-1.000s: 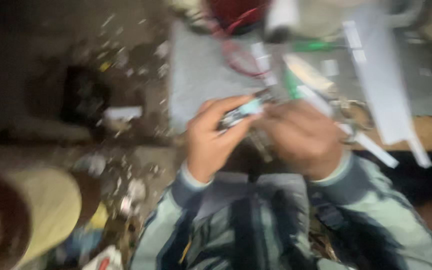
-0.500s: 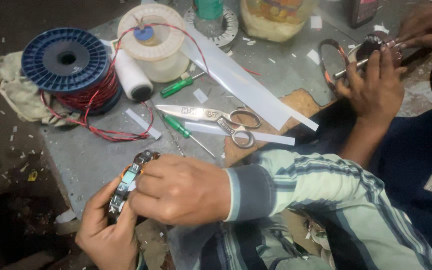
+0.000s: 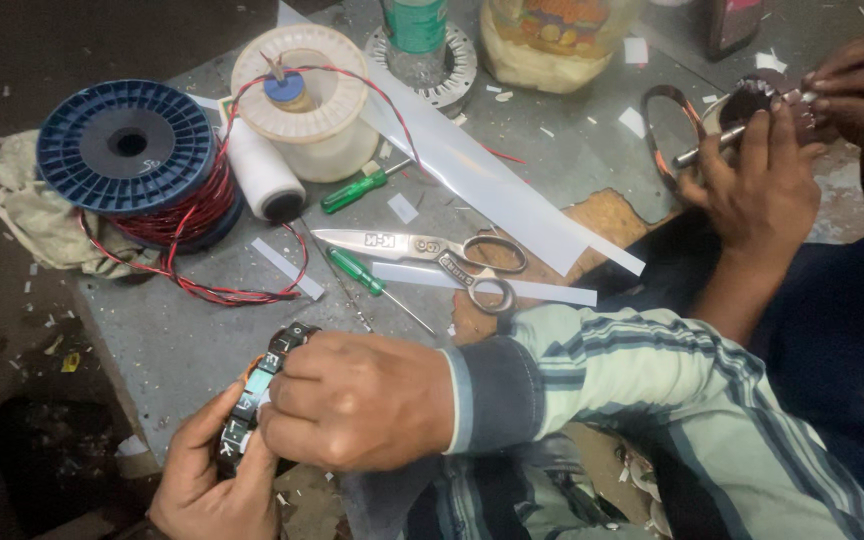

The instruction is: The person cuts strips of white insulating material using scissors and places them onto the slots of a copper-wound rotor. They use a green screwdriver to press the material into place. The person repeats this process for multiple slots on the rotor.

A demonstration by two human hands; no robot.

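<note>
My left hand (image 3: 207, 480) and my right hand (image 3: 357, 400) both grip a dark ring-shaped motor stator (image 3: 257, 390) at the near edge of the grey table (image 3: 172, 335). The right hand covers most of the ring from above; the left hand holds its lower side. My striped sleeve (image 3: 632, 390) runs off to the right. Pale strips show in the ring's slots.
Scissors (image 3: 432, 255) and two green screwdrivers (image 3: 362, 275) lie just beyond my hands. A blue spool of red wire (image 3: 137, 165), a white spool (image 3: 302, 95), a thread cone (image 3: 257, 175) and long white paper strips (image 3: 492, 185) stand further back. At right, another person's hands (image 3: 762, 185) work on a wire coil.
The view has steadied and shifted slightly; my hands still hold the stator at the table's near edge. A second ago the picture was blurred, with my hands higher in frame.
</note>
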